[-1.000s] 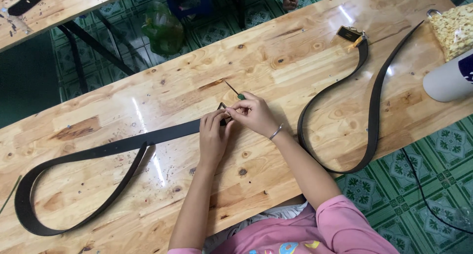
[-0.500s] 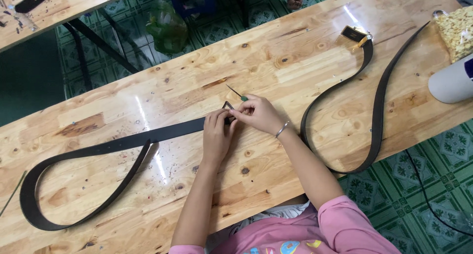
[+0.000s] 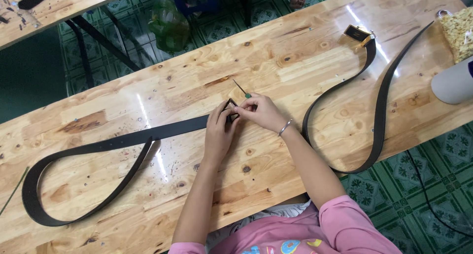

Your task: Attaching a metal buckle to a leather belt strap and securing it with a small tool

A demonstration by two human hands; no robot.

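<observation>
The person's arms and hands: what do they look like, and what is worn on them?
Both forearms are bare. Short pink sleeves cover the upper arms. The right hand has a thin silver bracelet at the wrist. The left hand wears nothing visible. No gloves.
</observation>
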